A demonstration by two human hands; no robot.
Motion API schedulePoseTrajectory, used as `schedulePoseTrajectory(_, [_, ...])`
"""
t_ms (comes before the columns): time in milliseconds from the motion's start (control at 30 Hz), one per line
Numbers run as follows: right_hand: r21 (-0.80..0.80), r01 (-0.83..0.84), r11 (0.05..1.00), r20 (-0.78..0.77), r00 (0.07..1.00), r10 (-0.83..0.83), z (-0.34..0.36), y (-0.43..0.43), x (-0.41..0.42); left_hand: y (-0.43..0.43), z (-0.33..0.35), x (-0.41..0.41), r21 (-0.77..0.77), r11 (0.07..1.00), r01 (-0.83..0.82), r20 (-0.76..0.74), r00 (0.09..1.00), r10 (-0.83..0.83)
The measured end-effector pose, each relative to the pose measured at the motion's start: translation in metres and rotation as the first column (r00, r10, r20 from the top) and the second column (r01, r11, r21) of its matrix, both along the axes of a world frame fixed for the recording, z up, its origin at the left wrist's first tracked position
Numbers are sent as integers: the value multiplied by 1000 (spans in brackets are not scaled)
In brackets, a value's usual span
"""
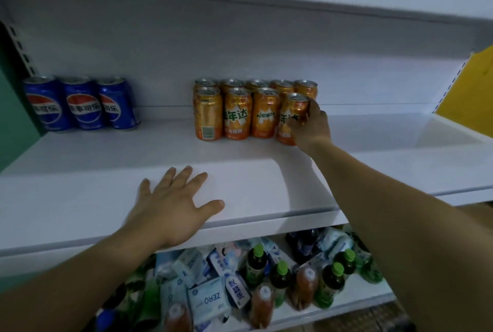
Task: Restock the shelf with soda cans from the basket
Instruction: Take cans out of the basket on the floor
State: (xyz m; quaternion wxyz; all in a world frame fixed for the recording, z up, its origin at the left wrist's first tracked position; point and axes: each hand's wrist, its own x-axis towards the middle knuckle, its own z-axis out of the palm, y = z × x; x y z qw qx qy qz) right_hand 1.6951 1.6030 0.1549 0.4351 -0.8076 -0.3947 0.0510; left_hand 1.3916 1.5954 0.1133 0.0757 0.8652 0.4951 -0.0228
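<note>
A broad white shelf [240,171] fills most of the view, with a lower shelf [320,313] beneath it crowded with green-capped bottles [257,262] and pale blue packets [205,301]. Both bare forearms reach in from the bottom edge. The left arm angles up from the lower left, and the left hand [173,206] lies palm down on the front lip of the white shelf, fingers spread wide and flat, thumb out to the right, gripping nothing. The right arm stretches long from the lower right toward the back, and the right hand [310,126] is wrapped around an orange soda can [289,121] from its right side, fingers curled over the rim and thumb across the label; the can stands upright on the shelf at the right end of the front row. The orange cans [237,113] stand in two rows, touching one another, near the shelf's middle. Well apart, at the far left, three blue cola cans [80,103] stand side by side.
</note>
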Motion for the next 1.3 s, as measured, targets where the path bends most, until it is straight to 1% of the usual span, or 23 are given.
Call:
schedulePoseTrajectory(133, [32,-3,999,10,1000,2,-3,11,3,-2,1,0,-6,1000,0,6,1000,0])
schedulePoseTrajectory(267, [47,6,999,-23,1000,-5,-7,19,3,-2,0,-1,-8,1000,-2,0,1000,2])
schedulePoseTrajectory(433, [-90,-55,994,-172,984,39,9,10,-7,-1,3,0,-31,1000,-1,-6,1000,1])
schedulePoseTrajectory(500, [-175,-79,981,-147,988,54,17,-6,-9,-1,6,1,-51,999,5,-12,1000,-6])
schedulePoseTrajectory(600, [-292,-122,949,-24,993,120,34,-52,-13,0,13,2,-88,996,-5,-36,999,2])
schedulePoseTrajectory(667, [-347,-84,934,26,995,99,42,-90,-10,-3,22,10,-121,992,-19,-40,999,14])
schedulePoseTrajectory(700, [-383,-51,922,49,996,75,46,-111,-7,-6,27,19,-133,991,2,-30,1000,-6])
schedulePoseTrajectory(767, [-432,-26,901,91,993,72,48,-151,1,-24,39,48,-134,983,127,0,992,-129])
schedulePoseTrajectory(867, [-473,42,880,121,993,18,46,-219,17,-76,52,107,-110,921,373,47,928,-370])
schedulePoseTrajectory(1000, [-511,177,841,118,984,-135,36,-316,33,-168,48,179,-87,768,634,114,772,-625])
schedulePoseTrajectory(1067, [-541,245,804,106,969,-224,24,-365,42,-212,35,207,-123,693,711,109,703,-702])
schedulePoseTrajectory(1200, [-574,352,739,87,924,-372,-16,-455,58,-286,-3,249,-225,563,796,30,583,-812])
schedulePoseTrajectory(1300, [-628,385,676,10,873,-488,-51,-508,72,-325,-39,274,-297,458,838,-2,480,-878])
